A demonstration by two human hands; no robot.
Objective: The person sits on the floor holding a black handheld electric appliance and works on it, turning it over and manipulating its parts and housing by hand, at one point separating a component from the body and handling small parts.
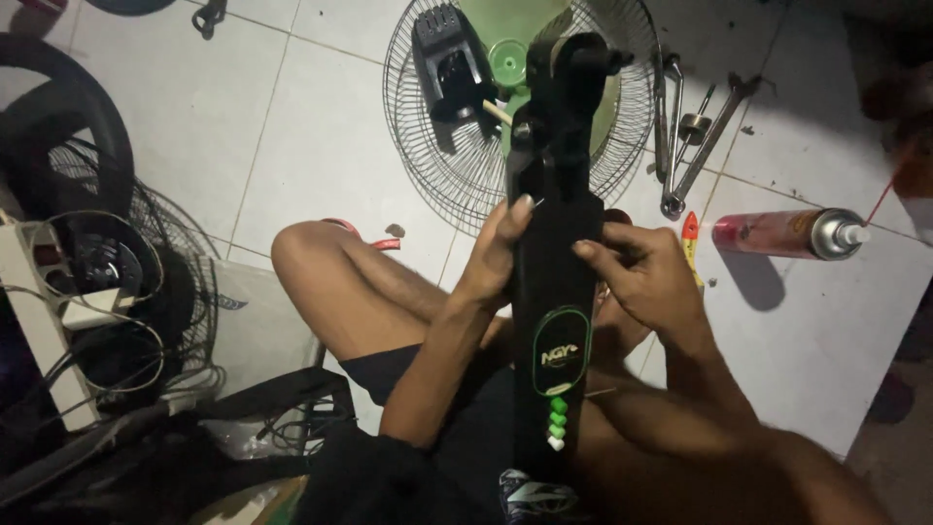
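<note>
I hold a black fan stand column (554,292) lengthwise between my knees. It has a green oval badge and green push buttons near my body, and a hinged neck at its far end. My left hand (494,255) grips the column's left edge, thumb up along it. My right hand (641,274) clasps the right edge, fingers pressing the front face. Beyond the column's far end lies a round wire fan grille (428,165) on the tiled floor, holding a black plastic housing (449,60) and a small green cap (507,60).
A red spray can (787,233) lies at the right beside metal wrenches (692,136) and a yellow-handled tool (690,243). At left sit another black fan grille (146,292), a white power strip (39,321) with cables, and a dark bag (194,437).
</note>
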